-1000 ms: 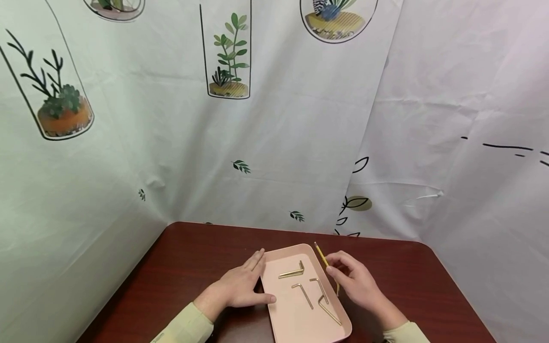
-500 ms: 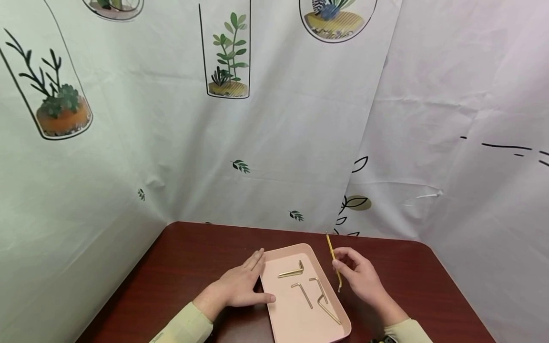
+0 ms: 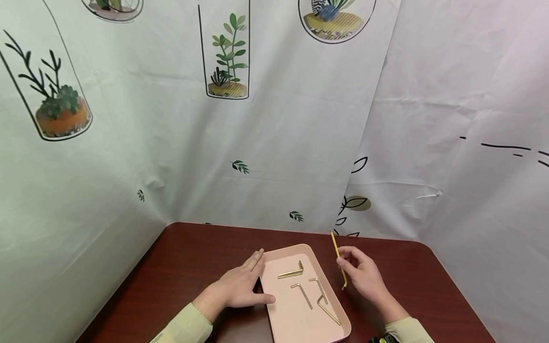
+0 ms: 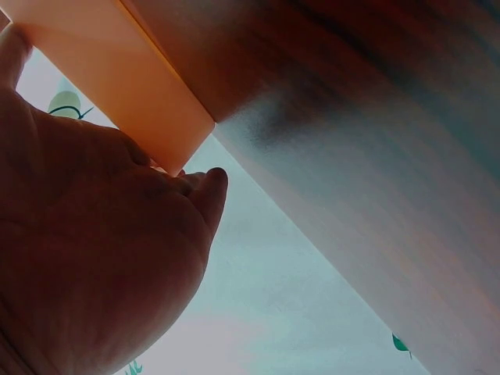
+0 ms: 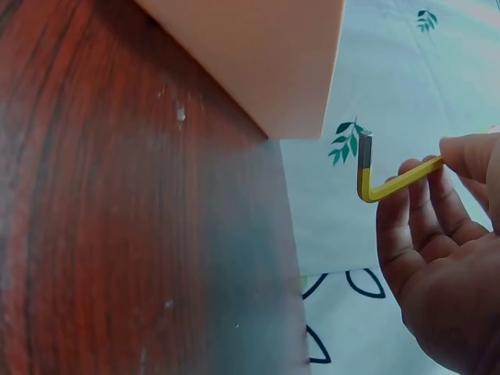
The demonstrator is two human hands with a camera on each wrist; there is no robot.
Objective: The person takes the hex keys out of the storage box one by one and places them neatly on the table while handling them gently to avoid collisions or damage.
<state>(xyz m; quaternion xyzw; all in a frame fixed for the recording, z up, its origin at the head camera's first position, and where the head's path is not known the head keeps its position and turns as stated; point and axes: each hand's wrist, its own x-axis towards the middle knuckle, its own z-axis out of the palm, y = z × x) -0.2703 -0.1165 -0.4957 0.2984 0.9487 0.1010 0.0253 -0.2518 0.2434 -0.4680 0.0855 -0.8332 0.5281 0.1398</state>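
My right hand (image 3: 364,276) pinches a yellow hex key (image 5: 400,186) between thumb and fingers, just right of the pink tray (image 3: 285,319). The right wrist view shows its short bent end, dark at the tip, pointing upward; in the head view its long arm slants toward the far table edge. My left hand (image 3: 240,288) rests at the tray's left side, fingers extended along the rim and thumb over it. Inside the tray lie several brass-coloured L-shaped hex keys: some together near the far end (image 3: 291,274), another in the middle (image 3: 303,296), more by the right wall (image 3: 329,312).
The tray stands on a dark red-brown wooden table (image 3: 206,252). White fabric (image 3: 291,143) printed with plants hangs behind the table and on both sides. A watch (image 3: 388,338) sits on the right wrist.
My right hand has carried the yellow hex key to the right and slightly farther back, from the tray's right rim to beside it. The left hand and tray have stayed put.
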